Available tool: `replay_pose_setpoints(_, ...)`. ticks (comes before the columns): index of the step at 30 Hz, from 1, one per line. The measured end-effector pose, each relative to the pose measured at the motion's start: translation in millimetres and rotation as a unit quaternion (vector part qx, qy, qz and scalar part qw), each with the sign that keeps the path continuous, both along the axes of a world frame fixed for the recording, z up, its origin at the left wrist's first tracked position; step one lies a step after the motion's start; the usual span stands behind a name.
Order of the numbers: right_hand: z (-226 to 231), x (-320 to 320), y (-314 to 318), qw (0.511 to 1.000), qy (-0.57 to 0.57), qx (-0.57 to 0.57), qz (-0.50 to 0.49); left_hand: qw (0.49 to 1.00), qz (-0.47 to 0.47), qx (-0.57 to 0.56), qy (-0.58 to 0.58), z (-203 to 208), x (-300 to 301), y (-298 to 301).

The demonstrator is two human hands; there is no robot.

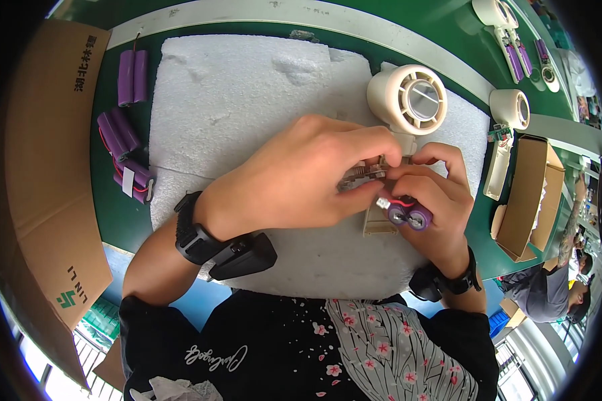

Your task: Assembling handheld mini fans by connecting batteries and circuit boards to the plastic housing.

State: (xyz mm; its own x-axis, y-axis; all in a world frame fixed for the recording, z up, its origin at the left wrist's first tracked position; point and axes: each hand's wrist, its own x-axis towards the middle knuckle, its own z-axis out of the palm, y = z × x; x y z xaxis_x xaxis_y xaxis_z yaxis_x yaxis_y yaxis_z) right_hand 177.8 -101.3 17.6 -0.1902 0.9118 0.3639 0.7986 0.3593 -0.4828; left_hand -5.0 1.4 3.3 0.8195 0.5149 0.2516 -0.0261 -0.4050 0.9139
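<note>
A cream handheld fan lies on the white foam sheet, its round head pointing away from me and its handle coming down under my hands. My left hand is closed, thumb and fingers pinching a small circuit board over the handle. With its lower fingers my right hand is wrapped round a purple two-cell battery pack with a red wire and a white plug. The right fingertips meet the left ones at the board. My hands hide most of the handle; its pale lower end shows beneath them.
Several purple battery packs lie on the green table left of the foam, beside a tall cardboard box. To the right are another opened fan and an open carton. More fans lie far right; a person in dark clothing sits beyond.
</note>
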Motion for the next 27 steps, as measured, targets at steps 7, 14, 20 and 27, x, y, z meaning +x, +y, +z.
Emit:
replay_pose_setpoints(7, -7.6, -1.5, -3.7, 0.999, 0.032, 0.013, -0.025, 0.999, -0.032, 0.008, 0.002, -1.6, -3.7, 8.7)
replay_pose_setpoints(14, -2.7, -3.7, -1.3, 1.000, -0.004, 0.016, -0.005, 0.999, -0.037, -0.021, 0.009, 0.8, -4.1, 7.4)
replay_pose_setpoints(20, -1.4, -3.6, -1.0, 1.000, -0.007, 0.005, 0.007, 0.996, -0.027, -0.077, 0.026, 2.9, -4.7, 8.8)
replay_pose_setpoints(27, -3.6, -1.1, 0.6, 1.000, 0.014, 0.000, 0.025, 0.997, -0.055, -0.037, 0.028, 2.9, -8.8, 14.7)
